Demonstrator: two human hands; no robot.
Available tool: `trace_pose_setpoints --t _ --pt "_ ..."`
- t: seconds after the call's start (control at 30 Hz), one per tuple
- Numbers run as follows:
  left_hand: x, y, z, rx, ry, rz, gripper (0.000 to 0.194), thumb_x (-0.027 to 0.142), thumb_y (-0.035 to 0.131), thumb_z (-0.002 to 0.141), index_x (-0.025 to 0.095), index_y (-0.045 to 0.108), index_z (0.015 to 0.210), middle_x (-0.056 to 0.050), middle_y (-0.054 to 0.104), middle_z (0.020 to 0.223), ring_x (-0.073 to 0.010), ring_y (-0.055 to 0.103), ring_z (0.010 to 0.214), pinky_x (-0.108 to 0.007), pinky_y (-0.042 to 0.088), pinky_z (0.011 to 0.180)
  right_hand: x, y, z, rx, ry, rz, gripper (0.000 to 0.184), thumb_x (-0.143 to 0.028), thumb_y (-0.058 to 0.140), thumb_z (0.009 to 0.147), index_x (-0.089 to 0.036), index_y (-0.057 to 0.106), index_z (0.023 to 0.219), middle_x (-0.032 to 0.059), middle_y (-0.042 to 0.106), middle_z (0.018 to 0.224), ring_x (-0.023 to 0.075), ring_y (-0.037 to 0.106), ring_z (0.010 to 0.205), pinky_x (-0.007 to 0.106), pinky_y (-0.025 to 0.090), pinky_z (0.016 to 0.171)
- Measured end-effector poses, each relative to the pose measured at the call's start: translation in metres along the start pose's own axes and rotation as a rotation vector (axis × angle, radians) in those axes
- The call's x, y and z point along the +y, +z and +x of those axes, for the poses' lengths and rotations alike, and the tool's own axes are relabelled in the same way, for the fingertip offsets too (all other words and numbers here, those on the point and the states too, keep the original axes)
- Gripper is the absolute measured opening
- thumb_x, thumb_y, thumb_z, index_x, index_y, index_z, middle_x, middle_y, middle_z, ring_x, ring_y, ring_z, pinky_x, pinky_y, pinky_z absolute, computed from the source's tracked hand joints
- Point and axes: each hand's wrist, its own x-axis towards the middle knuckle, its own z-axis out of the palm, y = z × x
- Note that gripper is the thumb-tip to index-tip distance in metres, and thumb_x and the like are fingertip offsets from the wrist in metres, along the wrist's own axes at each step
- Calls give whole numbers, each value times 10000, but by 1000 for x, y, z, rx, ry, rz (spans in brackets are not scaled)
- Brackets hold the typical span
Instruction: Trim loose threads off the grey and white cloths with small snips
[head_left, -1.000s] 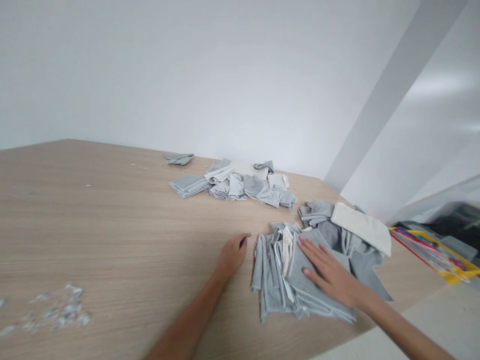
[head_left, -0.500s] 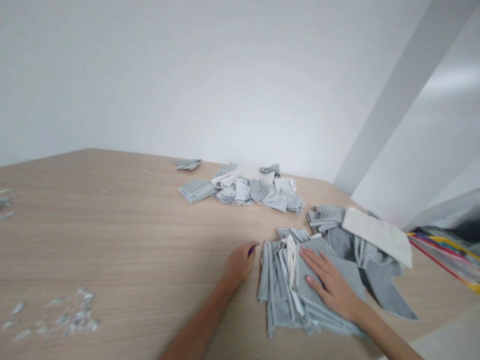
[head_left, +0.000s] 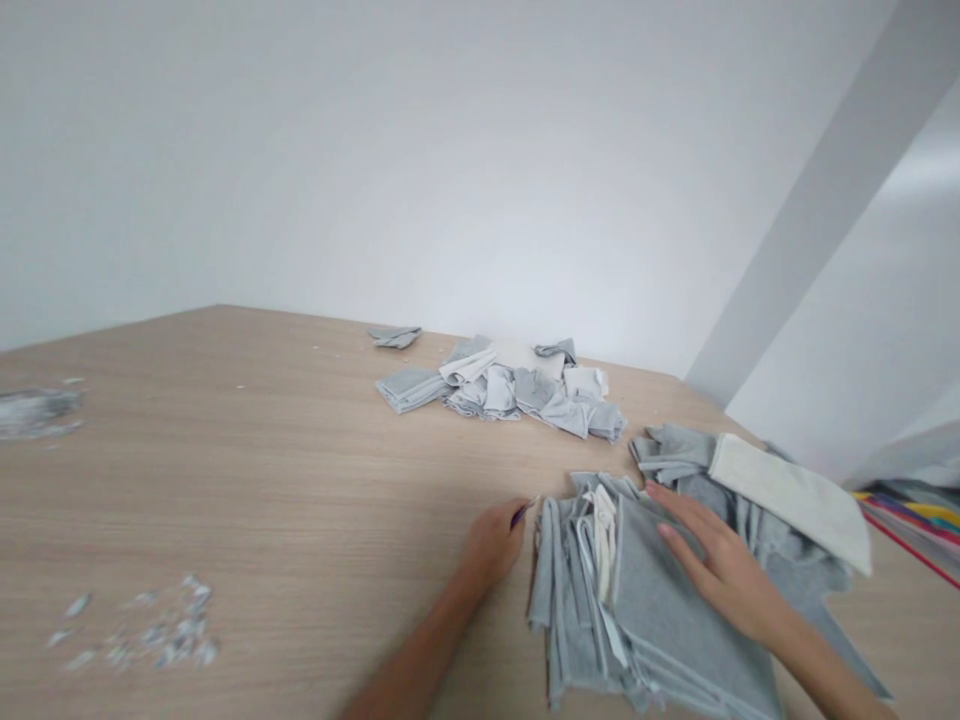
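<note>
My left hand is closed around a small tool with a dark purple handle and a thin pale tip; most of it is hidden in the fingers. The tip points at the left edge of a pile of folded grey cloth pieces. A few cream strips stick up among the folds. Over the right part of this pile is my right hand, fingers stretched out and holding nothing. Whether its fingertips touch the cloth I cannot tell.
Behind my right hand lies more grey cloth with a cream folded piece on top. Crumpled grey and white cloths lie near the wall. Scraps are scattered at left. Colourful folders sit at the right edge.
My right hand has shifted right across the grey pile, uncovering more of its top. My left hand still holds the small tool beside the pile. The whole view has swung slightly left.
</note>
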Motion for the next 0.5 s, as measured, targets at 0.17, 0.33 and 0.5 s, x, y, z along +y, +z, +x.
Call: trace_pose_setpoints --t 0.17,0.33,0.5 --pt "2 -1 -1 -24 -19 6 350 260 420 974 266 648 1239 -40 704 1225 -206 639 1117 -317 434 992 15 -12 46 91 12 11 468 -434 498 953 -270 529 1390 66 588 1394 276 560 1276 487 439 1090" --pt "2 -2 -2 -40 -23 11 354 276 417 978 272 644 1249 -53 712 1199 -216 643 1109 -320 441 973 34 -2 121 112 -37 -7 405 -405 491 939 -221 622 1275 82 666 1279 275 630 1169 440 501 1009" --pt "1 0 -1 -53 -29 -12 358 279 425 960 281 652 1238 -43 719 1182 -231 653 1085 -342 461 953 65 44 212 -69 -90 -202 437 -251 510 888 -166 605 1306 130 623 1332 307 569 1237 451 402 1098"
